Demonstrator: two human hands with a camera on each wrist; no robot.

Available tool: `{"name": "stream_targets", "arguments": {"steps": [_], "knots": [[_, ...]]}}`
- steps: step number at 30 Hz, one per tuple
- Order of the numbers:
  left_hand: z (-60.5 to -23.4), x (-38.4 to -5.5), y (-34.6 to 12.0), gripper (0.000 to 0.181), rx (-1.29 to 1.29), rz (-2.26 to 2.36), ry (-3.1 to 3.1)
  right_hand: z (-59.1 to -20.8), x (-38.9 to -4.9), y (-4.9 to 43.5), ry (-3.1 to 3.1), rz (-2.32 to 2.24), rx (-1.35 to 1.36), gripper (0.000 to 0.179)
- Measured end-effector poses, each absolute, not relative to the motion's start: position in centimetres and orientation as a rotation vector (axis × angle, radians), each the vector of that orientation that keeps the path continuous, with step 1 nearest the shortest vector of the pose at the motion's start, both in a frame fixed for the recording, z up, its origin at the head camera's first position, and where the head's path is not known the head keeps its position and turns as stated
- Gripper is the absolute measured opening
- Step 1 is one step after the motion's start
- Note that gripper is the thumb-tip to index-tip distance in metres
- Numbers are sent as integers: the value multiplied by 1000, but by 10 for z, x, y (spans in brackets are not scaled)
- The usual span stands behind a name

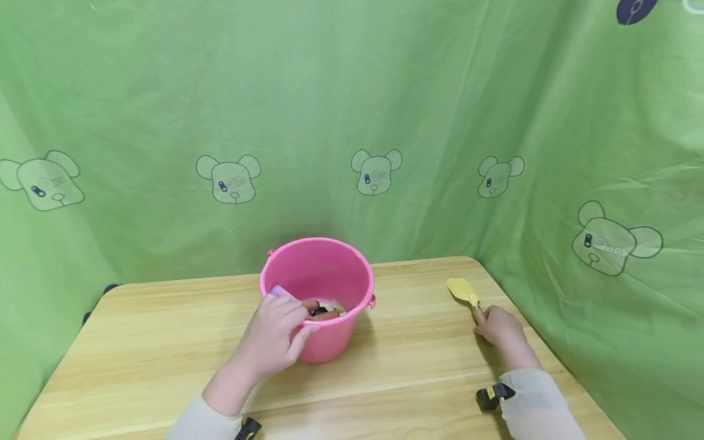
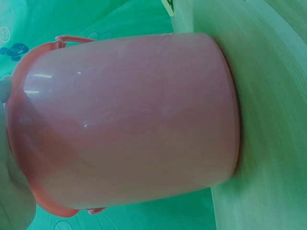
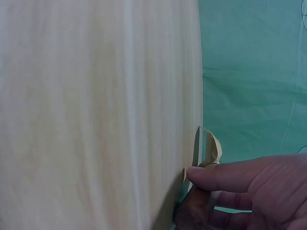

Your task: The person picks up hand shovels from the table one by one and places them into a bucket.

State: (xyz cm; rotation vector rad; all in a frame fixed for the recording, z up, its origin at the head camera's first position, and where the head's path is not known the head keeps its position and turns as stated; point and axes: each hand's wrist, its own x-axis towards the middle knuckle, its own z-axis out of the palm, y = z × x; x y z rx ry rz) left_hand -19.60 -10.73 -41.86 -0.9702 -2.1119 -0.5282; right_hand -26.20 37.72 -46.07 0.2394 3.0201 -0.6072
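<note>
A pink bucket [image 1: 330,341] stands upright on the wooden table. My left hand [image 1: 274,335] grips its near-left rim, the thumb outside and the fingers over the edge. Inside the bucket lie things with brown handles [image 1: 324,316], partly hidden by the wall, and a purple piece [image 1: 282,291] shows by my fingers. Over at the right, my right hand [image 1: 502,330] holds a small yellow toy shovel [image 1: 463,291] by its brown wooden handle, blade pointing away from me. In the right wrist view the thumb and fingers close round the handle [image 3: 194,206], near the table surface.
The wooden table [image 1: 165,342] has rounded far corners. Green curtains [image 1: 308,122] with bear-head prints hang behind it and along its right edge. The bucket's handle [image 2: 74,39] is seen at its rim in the left wrist view.
</note>
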Motion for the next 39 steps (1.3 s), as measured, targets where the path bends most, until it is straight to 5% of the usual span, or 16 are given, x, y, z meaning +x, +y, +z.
{"name": "stream_targets", "arguments": {"steps": [39], "knots": [[-420,-196,-107,42,-965,-521,-2095,-419,-254,343,3127,-412,79,48]]}}
